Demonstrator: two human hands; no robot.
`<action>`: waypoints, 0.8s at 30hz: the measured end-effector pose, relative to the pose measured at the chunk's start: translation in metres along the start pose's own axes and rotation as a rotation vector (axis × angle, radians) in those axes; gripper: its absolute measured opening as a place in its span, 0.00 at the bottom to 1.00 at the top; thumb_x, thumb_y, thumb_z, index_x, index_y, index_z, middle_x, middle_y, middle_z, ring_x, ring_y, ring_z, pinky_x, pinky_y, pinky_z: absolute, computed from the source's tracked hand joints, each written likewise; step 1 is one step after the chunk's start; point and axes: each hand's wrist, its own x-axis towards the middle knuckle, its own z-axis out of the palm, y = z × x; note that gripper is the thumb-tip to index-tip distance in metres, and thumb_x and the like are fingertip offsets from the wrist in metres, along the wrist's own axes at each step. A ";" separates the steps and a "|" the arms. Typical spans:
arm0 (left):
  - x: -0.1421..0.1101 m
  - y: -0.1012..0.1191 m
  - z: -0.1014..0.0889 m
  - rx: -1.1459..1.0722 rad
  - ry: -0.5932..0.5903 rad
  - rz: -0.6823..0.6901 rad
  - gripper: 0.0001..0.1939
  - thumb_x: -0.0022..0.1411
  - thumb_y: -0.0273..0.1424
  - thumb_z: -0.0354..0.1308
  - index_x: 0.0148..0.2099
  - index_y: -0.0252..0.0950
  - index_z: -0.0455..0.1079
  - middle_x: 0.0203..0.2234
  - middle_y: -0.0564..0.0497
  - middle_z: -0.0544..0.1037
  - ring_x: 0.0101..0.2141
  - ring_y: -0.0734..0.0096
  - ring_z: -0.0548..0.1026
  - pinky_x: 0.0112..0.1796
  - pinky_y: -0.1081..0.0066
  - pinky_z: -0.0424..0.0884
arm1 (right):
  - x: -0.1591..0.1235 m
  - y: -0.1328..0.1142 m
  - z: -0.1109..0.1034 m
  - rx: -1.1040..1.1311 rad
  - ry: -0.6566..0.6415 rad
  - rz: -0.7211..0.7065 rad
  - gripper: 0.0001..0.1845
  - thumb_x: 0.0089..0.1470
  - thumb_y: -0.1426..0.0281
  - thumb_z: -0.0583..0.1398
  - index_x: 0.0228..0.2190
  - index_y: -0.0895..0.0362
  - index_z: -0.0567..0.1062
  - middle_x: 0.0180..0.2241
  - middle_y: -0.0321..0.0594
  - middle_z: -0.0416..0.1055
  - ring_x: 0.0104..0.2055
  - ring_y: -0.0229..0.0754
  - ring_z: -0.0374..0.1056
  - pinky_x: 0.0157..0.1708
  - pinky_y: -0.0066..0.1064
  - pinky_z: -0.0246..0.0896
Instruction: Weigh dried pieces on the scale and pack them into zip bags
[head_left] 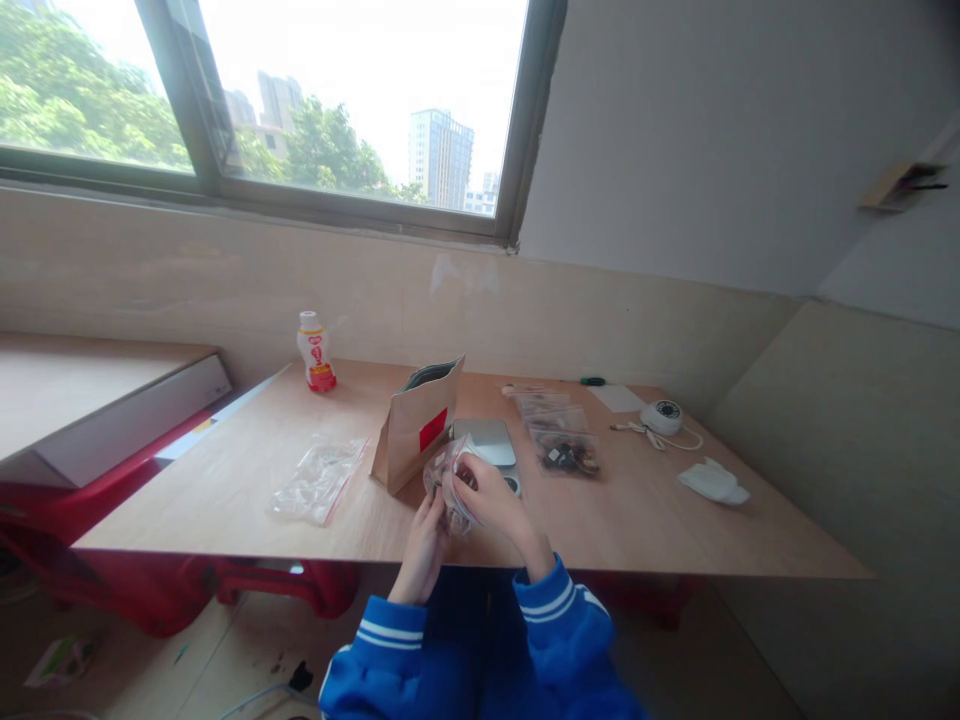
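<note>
table (645,540) with bottle (316,358), paper bag (405,436), plastic bags (319,480)

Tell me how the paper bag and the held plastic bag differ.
The paper bag is brown with a red label; the plastic bag is see-through. The paper bag stands upright on the table; the plastic bag is held between left hand and right hand. Both are bags, close together.

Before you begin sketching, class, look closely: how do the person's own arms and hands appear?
The left hand and right hand are bare, with no gloves showing. The left sleeve and right sleeve are bright blue, with paired white stripes around the cuffs.
</note>
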 end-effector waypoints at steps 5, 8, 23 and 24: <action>-0.002 0.007 -0.004 0.031 0.006 0.006 0.18 0.54 0.37 0.62 0.46 0.38 0.73 0.49 0.46 0.76 0.53 0.56 0.69 0.51 0.63 0.68 | -0.004 0.004 -0.010 0.114 -0.108 0.029 0.12 0.58 0.65 0.55 0.42 0.55 0.71 0.42 0.41 0.72 0.44 0.41 0.68 0.46 0.35 0.63; -0.003 0.011 -0.005 0.039 -0.015 0.001 0.18 0.54 0.38 0.61 0.46 0.37 0.73 0.46 0.46 0.77 0.50 0.55 0.72 0.47 0.64 0.71 | -0.006 0.011 -0.018 0.239 -0.297 0.033 0.21 0.54 0.69 0.59 0.51 0.54 0.67 0.51 0.43 0.69 0.52 0.43 0.65 0.51 0.36 0.61; -0.005 0.006 -0.004 0.013 0.011 -0.014 0.27 0.55 0.39 0.61 0.55 0.38 0.65 0.48 0.45 0.77 0.49 0.61 0.73 0.48 0.66 0.70 | -0.005 0.026 -0.016 0.286 -0.250 0.146 0.13 0.49 0.66 0.62 0.39 0.57 0.74 0.41 0.42 0.74 0.42 0.44 0.71 0.44 0.37 0.66; -0.005 0.005 -0.004 0.011 0.020 -0.012 0.28 0.55 0.40 0.61 0.57 0.39 0.64 0.50 0.45 0.75 0.50 0.61 0.72 0.49 0.65 0.70 | -0.005 0.026 -0.016 0.300 -0.242 0.150 0.13 0.49 0.67 0.63 0.38 0.58 0.74 0.40 0.42 0.74 0.42 0.44 0.71 0.44 0.37 0.66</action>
